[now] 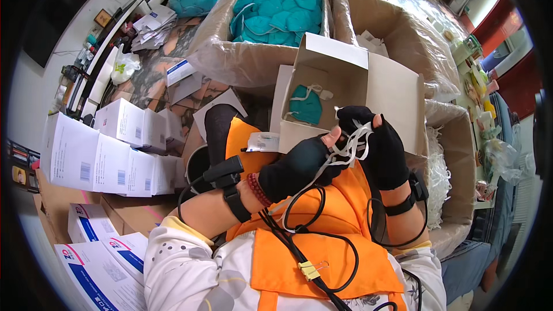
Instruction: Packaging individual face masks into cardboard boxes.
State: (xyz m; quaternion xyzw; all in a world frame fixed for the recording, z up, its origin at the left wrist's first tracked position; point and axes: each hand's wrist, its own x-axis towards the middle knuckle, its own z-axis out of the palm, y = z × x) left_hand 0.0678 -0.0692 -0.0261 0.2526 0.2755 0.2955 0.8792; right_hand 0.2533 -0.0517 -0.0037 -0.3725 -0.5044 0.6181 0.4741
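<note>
My left hand (305, 164) and my right hand (381, 148), both in black fingerless gloves, meet above my orange apron. Between them is a loose bunch of thin white straps (358, 143), looped over the fingers, with one long end trailing down toward my left wrist. Both hands are closed on the straps. Just beyond them stands an open white cardboard box (294, 89) with its flaps folded out. Inside it lies a teal face mask (305, 105) with white straps. A small white packet (263, 141) rests beside my left hand, near the box.
A lined carton (201, 52) behind the box is full of teal masks (276, 11). Another lined carton (397, 17) stands right of it, and a carton of white straps (439, 184) is at my right. White boxes (109, 164) fill the left. Black cables (288, 242) cross my apron.
</note>
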